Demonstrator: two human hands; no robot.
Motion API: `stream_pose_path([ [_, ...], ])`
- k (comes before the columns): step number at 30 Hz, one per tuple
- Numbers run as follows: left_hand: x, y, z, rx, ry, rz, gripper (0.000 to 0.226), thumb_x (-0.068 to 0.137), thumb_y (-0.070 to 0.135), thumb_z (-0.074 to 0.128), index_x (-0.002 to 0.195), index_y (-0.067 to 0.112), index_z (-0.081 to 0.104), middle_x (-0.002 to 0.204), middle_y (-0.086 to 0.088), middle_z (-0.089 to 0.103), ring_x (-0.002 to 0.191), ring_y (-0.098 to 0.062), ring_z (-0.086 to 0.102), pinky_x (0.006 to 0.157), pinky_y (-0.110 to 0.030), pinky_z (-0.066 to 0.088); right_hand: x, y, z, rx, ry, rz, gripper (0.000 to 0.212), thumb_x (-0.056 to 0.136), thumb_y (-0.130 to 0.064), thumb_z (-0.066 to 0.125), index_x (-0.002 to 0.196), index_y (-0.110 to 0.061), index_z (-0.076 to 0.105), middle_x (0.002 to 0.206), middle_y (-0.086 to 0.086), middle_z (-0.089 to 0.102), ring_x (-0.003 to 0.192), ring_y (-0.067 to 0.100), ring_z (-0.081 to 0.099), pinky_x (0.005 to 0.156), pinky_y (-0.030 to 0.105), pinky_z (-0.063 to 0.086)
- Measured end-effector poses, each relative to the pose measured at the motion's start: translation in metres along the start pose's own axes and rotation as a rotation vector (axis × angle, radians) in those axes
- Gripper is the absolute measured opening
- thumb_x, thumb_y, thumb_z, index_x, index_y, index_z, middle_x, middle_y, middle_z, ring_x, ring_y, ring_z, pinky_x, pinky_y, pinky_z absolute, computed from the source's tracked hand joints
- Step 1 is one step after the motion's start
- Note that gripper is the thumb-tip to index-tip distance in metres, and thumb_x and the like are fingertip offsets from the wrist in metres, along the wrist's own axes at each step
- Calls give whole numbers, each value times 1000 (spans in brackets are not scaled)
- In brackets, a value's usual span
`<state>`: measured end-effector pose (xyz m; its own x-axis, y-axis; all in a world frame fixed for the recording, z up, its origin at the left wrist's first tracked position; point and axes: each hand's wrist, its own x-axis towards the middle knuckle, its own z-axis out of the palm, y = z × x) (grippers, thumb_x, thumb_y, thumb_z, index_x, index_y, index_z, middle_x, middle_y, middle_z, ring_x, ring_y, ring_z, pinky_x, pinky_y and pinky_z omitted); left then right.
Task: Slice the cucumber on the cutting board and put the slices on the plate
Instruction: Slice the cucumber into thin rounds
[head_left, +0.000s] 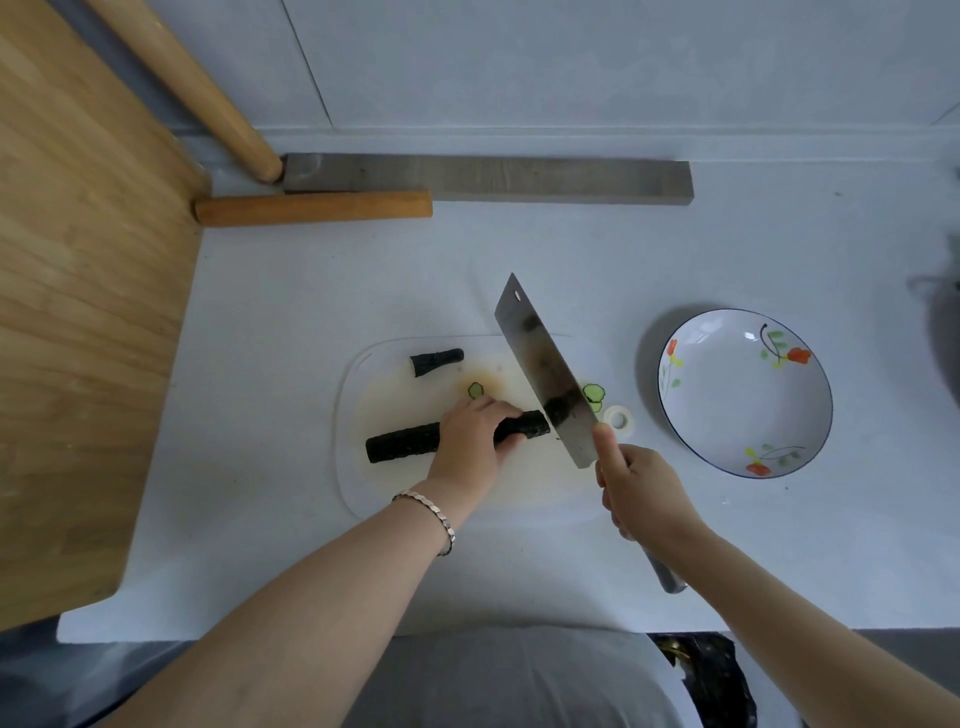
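Left fingers (503, 415) curled over the top of the long dark-green cucumber (402, 441), pressing it down onto the pale translucent plastic cutting board (358, 483); left hand (475, 434) with a metal link bracelet (431, 512) at the wrist. Right fingers (618, 514) wrapped tight around the handle of a broad rectangular steel cleaver (545, 371), thumb laid along the base of the blade; right hand (641, 491) at about 4 o'clock from the cucumber. Blade tilted, edge standing just beside the cucumber's cut right end, tip pointing toward 11 o'clock.

One thin green slice (475, 389) at 12 o'clock from the left hand; more green slices (594, 395) at 3 o'clock, partly behind the blade. Short dark stem end (435, 359) near the board's far edge. Small white tape roll (618, 417) on the white worktop (291, 322), between board and white round plate with painted flowers (779, 332), the latter at 3 o'clock, bare. Wooden rolling pin (311, 208) and grey wooden bar (519, 179) toward 12 o'clock.
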<state>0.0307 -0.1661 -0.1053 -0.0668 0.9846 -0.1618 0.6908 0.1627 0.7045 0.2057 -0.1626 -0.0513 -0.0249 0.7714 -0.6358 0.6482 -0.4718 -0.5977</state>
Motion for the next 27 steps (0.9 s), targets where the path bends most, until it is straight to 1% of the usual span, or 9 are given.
stream_pose_path([
  [3, 1, 0, 1, 7, -2, 0, 19, 77, 12, 68, 97, 14, 68, 93, -8, 67, 90, -29, 54, 82, -38, 40, 0, -2, 2, -31, -10, -1, 54, 93, -57, 32, 68, -10, 40, 63, 11, 38, 59, 23, 35, 60, 32, 32],
  [7, 0, 1, 0, 3, 2, -4, 19, 78, 12, 67, 97, 14, 68, 94, -7, 67, 91, -27, 53, 82, -36, 37, 3, -2, 6, -45, -16, 21, 53, 93, -56, 32, 68, -10, 38, 63, 11, 38, 59, 24, 35, 60, 32, 33],
  [11, -1, 2, -1, -14, -5, 3, 20, 78, 13, 68, 98, 12, 68, 94, -7, 67, 91, -28, 54, 83, -40, 42, 4, 5, 17, -73, -11, 35, 51, 93, -54, 33, 65, -12, 31, 63, 10, 36, 58, 23, 33, 59, 32, 30],
  [13, 0, 1, -1, -9, -5, 0, 20, 78, 14, 68, 98, 12, 68, 94, -7, 67, 91, -28, 54, 83, -41, 42, 4, 8, 18, -22, -5, 38, 52, 93, -54, 33, 66, -10, 35, 63, 11, 36, 58, 22, 33, 59, 32, 30],
  [16, 0, 1, -2, -13, -8, -8, 20, 79, 13, 67, 99, 11, 67, 96, -8, 67, 92, -29, 54, 85, -41, 41, 2, 8, 11, 45, 7, 30, 55, 92, -56, 33, 65, -8, 40, 57, 8, 41, 54, 22, 36, 57, 32, 33],
  [19, -1, 2, -1, -10, -11, -15, 21, 80, 14, 66, 101, 12, 67, 97, -8, 66, 94, -28, 53, 86, -37, 37, -1, 5, 3, 31, 10, -18, 55, 92, -56, 32, 64, -9, 40, 57, 8, 41, 54, 21, 36, 58, 31, 32],
  [21, 0, 1, -1, -2, -8, -11, 21, 79, 14, 67, 100, 12, 67, 97, -9, 66, 93, -28, 54, 85, -37, 38, -1, 3, 1, 0, 7, -34, 55, 91, -58, 31, 65, -10, 39, 60, 10, 39, 57, 21, 35, 59, 32, 32],
  [27, 0, 2, -1, -7, -4, -9, 20, 78, 12, 67, 99, 13, 68, 94, -8, 67, 90, -28, 54, 83, -40, 41, 2, 5, 4, -41, -16, 4, 52, 93, -56, 32, 69, -11, 40, 64, 12, 38, 59, 23, 35, 60, 32, 32],
])
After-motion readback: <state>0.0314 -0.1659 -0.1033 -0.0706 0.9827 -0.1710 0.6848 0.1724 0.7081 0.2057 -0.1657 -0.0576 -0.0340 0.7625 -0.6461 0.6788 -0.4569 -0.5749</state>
